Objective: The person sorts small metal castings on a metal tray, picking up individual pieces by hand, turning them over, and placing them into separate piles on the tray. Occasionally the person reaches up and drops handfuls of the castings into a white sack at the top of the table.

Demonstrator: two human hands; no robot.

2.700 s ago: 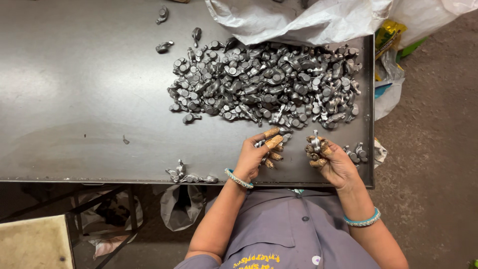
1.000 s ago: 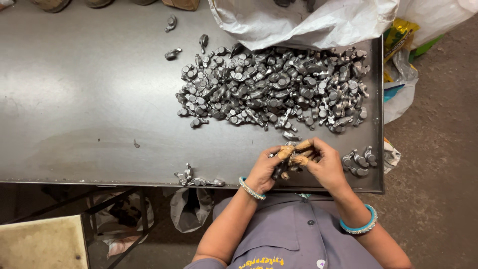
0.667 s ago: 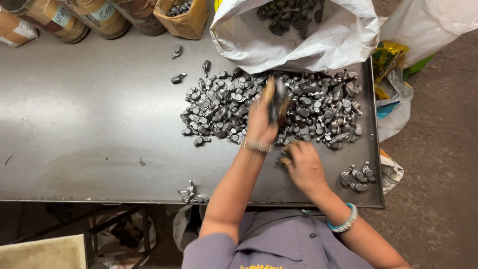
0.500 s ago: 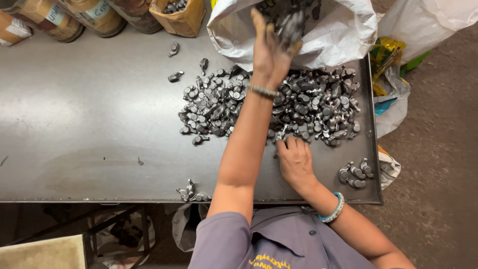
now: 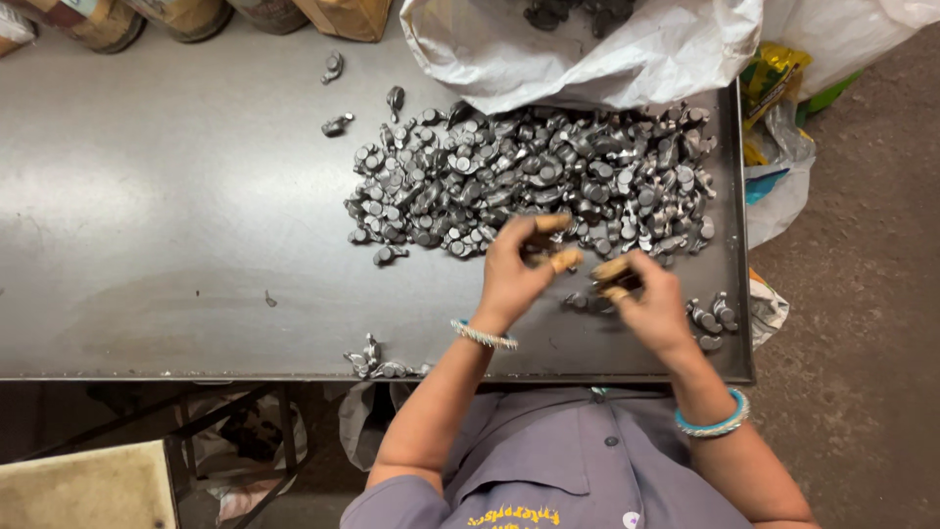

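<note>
Sorting small grey metal parts at the near edge of the pile (image 5: 534,181) is the step that appears to be in hand. The left hand (image 5: 514,274) hovers over the pile's front margin with its capped fingertips (image 5: 565,261) curled toward the parts; whether its grip encloses a part cannot be told, since the palm faces down. The right hand (image 5: 651,304) sits just beside it, nearer the bench edge, fingers bent around a dark metal part (image 5: 617,284) that shows between the fingertips, so this grip reads as grasping that piece. The pile lies on the grey metal bench (image 5: 176,216), spreading from the mouth of a white sack (image 5: 587,54) at the far side. A small cluster of parts (image 5: 710,321) rests just right of the right hand, and another small cluster (image 5: 377,360) lies at the near bench edge, well apart from the pile. Judged from this layout, the next move calls for a fine pinch on a single piece, with both hands kept close together above the bench so that no part rolls off the near edge.
</note>
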